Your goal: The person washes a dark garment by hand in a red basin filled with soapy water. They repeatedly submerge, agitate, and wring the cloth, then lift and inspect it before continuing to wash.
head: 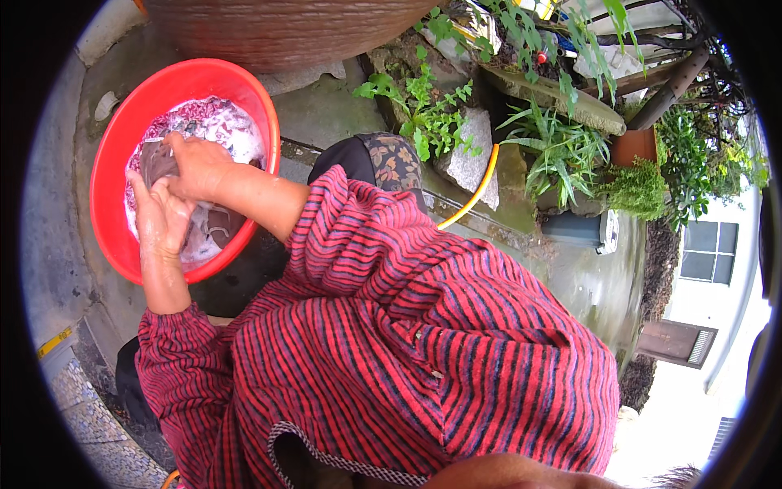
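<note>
A red plastic basin (116, 238) stands on the ground at the upper left, with soapy water and wet fabric in it. Patterned red-and-white cloth (189, 113) lies among white suds. Over the basin my right hand (201, 168), back upward, grips a wet brown cloth (157, 162). My left hand (164, 214) is just beside it, palm partly turned up, with the same cloth between its thumb and fingers; part of this hold is hidden. More brown fabric (223, 223) with a pale curved line rests in the water below my right wrist.
A large brown ribbed vessel (293, 30) stands close beyond the basin. To the right are an orange hose (476, 192), rough stones (470, 153), leafy plants (421, 110) and a grey container (571, 229). A mosaic-tiled surface (91, 403) lies at the lower left.
</note>
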